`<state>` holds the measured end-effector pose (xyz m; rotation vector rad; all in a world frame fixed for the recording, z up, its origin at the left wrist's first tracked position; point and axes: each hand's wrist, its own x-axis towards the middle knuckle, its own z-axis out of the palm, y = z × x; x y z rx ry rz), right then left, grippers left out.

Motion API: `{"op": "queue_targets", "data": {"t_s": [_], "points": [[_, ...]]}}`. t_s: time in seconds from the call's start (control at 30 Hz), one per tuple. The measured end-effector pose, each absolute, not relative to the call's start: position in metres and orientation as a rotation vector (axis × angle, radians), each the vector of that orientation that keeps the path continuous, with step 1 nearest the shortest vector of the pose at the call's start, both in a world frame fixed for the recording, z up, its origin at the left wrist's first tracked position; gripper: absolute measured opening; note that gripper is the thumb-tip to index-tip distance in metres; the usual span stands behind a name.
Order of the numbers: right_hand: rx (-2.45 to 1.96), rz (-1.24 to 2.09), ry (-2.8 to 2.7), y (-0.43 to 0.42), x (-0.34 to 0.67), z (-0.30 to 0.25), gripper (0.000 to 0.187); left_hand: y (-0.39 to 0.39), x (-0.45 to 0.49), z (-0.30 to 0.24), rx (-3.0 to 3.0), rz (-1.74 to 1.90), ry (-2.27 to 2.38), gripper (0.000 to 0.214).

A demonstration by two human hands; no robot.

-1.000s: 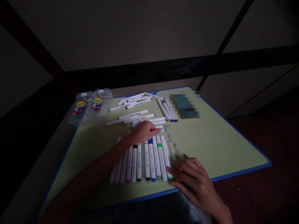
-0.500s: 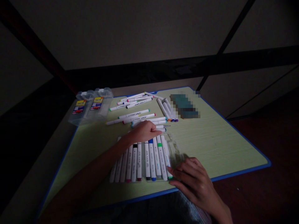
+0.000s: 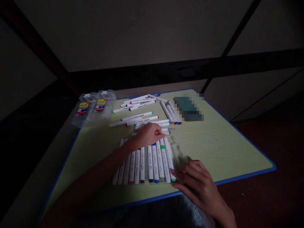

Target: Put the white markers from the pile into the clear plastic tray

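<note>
A clear tray [image 3: 178, 152] near the front of the table carries a row of white markers [image 3: 142, 167] with coloured ends, lying side by side in two groups. My left hand [image 3: 150, 134] is over the far ends of the row, its fingers curled in and the thumb towards the right. Whatever those fingers hold, if anything, is hidden. By the tray's right side is my right hand [image 3: 199, 183], fingers apart and bent. Its fingertips rest at the near end of the outermost marker with a green end [image 3: 171, 164].
Behind the left hand lie several loose markers [image 3: 142, 120], with another pile [image 3: 137, 101] farther back. Several thicker markers [image 3: 167, 110] lie beside a blurred dark green object [image 3: 188, 109]. Two clear plastic cases [image 3: 102, 109] stand at the back left. Blue edging [image 3: 247, 176] borders the table.
The left hand has shifted very slightly right, its fingers still curled. The right hand stays where it was. The whole view has moved a little.
</note>
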<state>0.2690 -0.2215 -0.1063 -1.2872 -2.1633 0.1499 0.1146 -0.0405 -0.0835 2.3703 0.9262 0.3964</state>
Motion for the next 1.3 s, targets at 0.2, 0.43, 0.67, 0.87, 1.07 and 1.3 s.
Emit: {"op": "queue_targets", "data": {"t_s": [0.2,0.43,0.67,0.87,1.07,1.3], "points": [[-1.264,0.119,-2.181,-0.221,0.269,-0.105,0.025,-0.043,0.117,-0.087,2.374,0.431,0.889,0.014],[-1.278,0.120,-2.151,-0.221,0.268,-0.105,0.023,-0.045,0.116,-0.083,2.428,0.371,0.857,0.014],[-1.268,0.337,-2.063,-0.220,0.273,-0.104,0.021,-0.043,0.114,-0.083,2.402,0.363,0.801,0.015],[-1.255,0.510,-1.916,-0.215,0.274,-0.103,0.011,-0.043,0.115,-0.082,2.397,0.353,0.815,0.016],[-1.215,0.613,-1.846,-0.210,0.276,-0.103,0.014,-0.042,0.115,-0.084,2.406,0.354,0.804,0.016],[-1.206,0.713,-1.910,-0.203,0.279,-0.104,0.012,-0.042,0.115,-0.084,2.385,0.350,0.813,0.016]]}}
